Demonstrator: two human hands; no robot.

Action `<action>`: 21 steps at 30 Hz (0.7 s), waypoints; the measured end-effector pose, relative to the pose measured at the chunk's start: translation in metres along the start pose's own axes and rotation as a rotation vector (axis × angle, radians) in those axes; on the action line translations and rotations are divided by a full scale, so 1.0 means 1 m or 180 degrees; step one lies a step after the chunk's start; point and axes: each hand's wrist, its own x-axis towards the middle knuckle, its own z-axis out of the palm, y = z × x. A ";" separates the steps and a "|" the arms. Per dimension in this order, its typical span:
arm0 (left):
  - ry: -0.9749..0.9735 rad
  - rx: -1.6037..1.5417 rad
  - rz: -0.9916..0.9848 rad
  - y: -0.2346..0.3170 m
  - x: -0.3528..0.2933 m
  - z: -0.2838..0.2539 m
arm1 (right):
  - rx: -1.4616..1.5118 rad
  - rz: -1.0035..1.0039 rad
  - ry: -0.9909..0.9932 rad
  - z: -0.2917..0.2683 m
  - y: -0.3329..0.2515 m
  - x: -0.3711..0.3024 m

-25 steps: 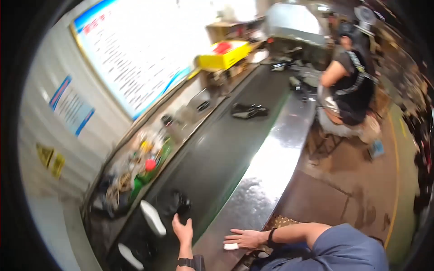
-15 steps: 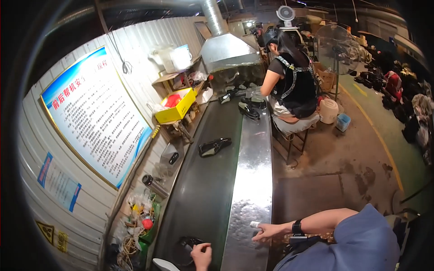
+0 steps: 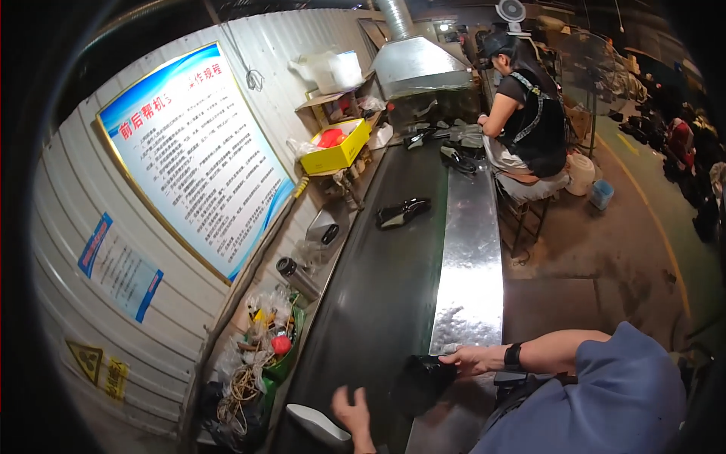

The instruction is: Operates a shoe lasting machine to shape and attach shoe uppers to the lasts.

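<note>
My right hand (image 3: 473, 360), entering from the right with a black wristband, has its fingers closed on the edge of a black shoe upper (image 3: 423, 384). The upper is smeared by motion, so its exact shape is hard to make out. It hangs over the seam between the dark conveyor belt (image 3: 355, 303) and the shiny metal strip (image 3: 465, 280). Over the belt to its left, my left hand (image 3: 352, 415) is open, fingers apart and holding nothing. Beside that hand lies a white sole-shaped piece (image 3: 318, 424). Farther up the belt lies a black shoe (image 3: 403, 214).
A person (image 3: 529, 121) sits at the far right of the belt, near several black shoes (image 3: 461, 157). A metal hood (image 3: 420, 66) stands over the far end. Along the left are a yellow box (image 3: 336, 155), a dark flask (image 3: 297, 278) and a heap of bags and cord (image 3: 246, 378).
The black upper, by my left hand before, is now in my right hand. My left hand has opened. The view has shifted, moving the scene right and up in the picture.
</note>
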 end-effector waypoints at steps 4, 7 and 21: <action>0.0461 0.1890 -0.2208 -0.126 -0.038 -0.024 | -0.0330 0.0169 -0.0025 0.005 -0.015 -0.042; 0.0323 0.1429 -0.2811 -0.101 -0.029 -0.027 | 0.0151 -0.0079 -0.0257 -0.020 -0.016 -0.078; -0.0328 0.1438 0.0805 0.159 -0.146 -0.050 | -0.0225 -0.0454 0.0045 -0.027 -0.045 -0.115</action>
